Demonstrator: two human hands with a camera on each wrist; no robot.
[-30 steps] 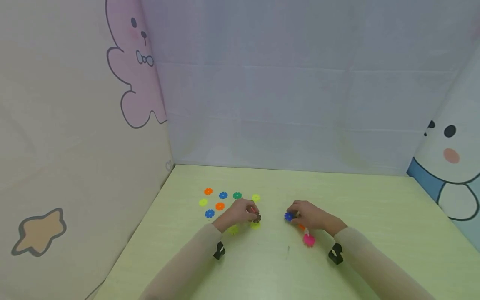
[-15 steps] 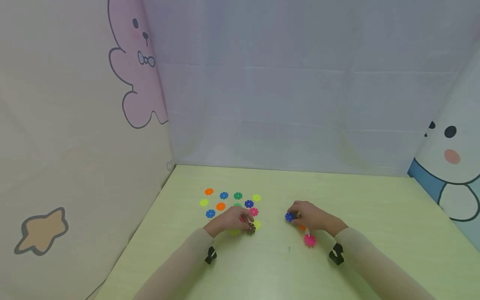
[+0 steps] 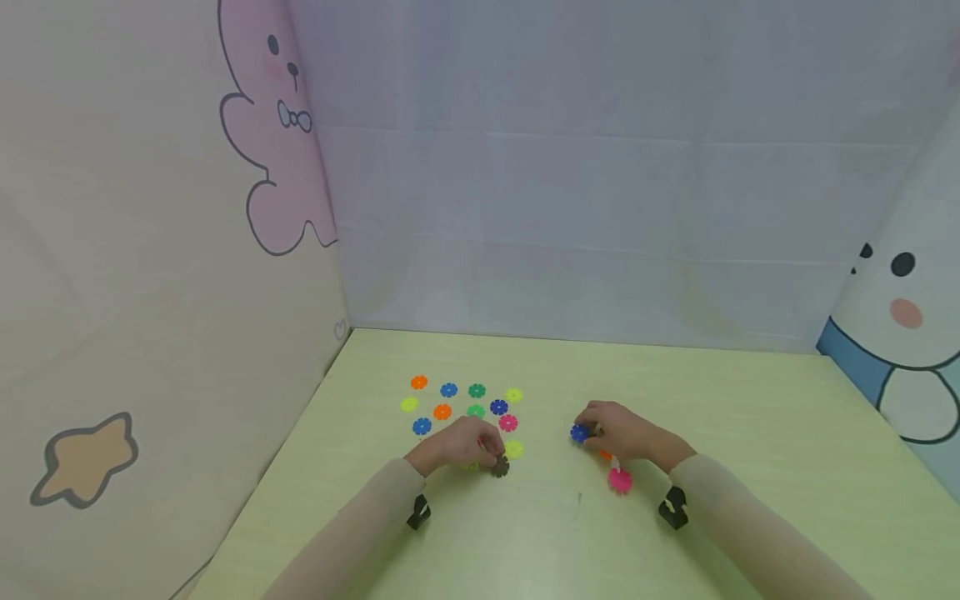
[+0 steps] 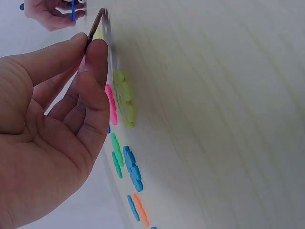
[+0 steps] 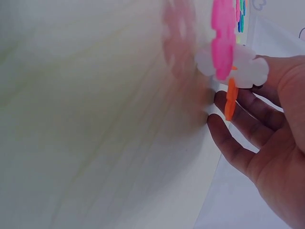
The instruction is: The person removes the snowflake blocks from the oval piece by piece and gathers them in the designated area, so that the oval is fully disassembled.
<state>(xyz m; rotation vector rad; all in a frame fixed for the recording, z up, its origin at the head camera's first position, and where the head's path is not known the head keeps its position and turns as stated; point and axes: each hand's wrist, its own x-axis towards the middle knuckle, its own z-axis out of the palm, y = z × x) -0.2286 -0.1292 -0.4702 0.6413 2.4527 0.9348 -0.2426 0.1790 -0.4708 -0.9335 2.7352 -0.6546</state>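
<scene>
Between thumb and index fingertip, my left hand [image 3: 461, 442] pinches a brown notched plastic disc [image 3: 500, 467], seen edge-on in the left wrist view. A speck of red shows between its fingers in the head view. A yellow-green disc [image 4: 124, 98] stands close beside these fingers. My right hand [image 3: 622, 429] holds a joined string of notched discs: a blue disc [image 3: 579, 433] at its fingertips, an orange disc [image 3: 606, 455], a white disc [image 5: 252, 71] and a pink disc [image 3: 619, 481] nearest me. The right thumb and index tips are hidden in the right wrist view.
Loose notched discs lie spread over the left half of the pale table [image 3: 555, 550], among them orange [image 3: 419, 382], dark green [image 3: 477, 390], dark blue [image 3: 498, 407] and pink [image 3: 508, 422] ones. Cloth walls [image 3: 585, 183] rise behind the table and at both sides.
With the brown disc in its fingers, my left hand has drawn left and nearer to me, uncovering dark blue, pink and green discs. The right hand holds still on its string of discs.
</scene>
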